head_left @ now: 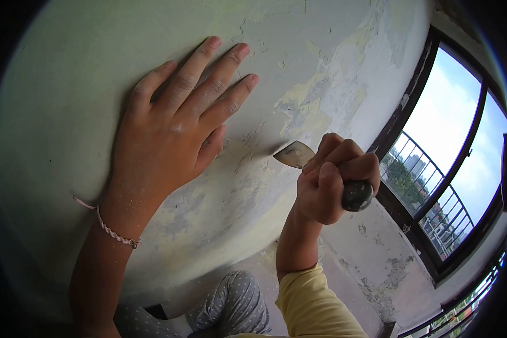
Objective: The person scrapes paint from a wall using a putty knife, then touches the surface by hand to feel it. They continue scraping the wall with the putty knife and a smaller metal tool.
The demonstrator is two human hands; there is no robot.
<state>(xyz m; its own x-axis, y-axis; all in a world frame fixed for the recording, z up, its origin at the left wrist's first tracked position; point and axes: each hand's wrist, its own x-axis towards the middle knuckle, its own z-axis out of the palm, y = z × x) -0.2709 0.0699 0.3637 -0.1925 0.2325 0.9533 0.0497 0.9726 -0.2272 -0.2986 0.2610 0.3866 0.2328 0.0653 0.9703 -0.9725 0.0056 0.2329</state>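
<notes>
My left hand (174, 112) lies flat against the wall (84, 101), its fingers spread and dusted with white. Around that wrist is a braided bracelet (115, 232). My right hand (335, 177) is wrapped round the dark handle of a putty knife (294, 154), whose metal blade points left with its edge at the wall. Flaking paint (301, 107) and rough, scraped patches show around the blade. Most of the handle is hidden in my fist; its rounded end (357, 196) sticks out on the right.
A dark-framed window (453, 124) stands to the right, with a railing (434, 191) and buildings outside. Below it the wall has peeling patches (391, 281). My knees in grey dotted trousers (234, 307) are at the bottom.
</notes>
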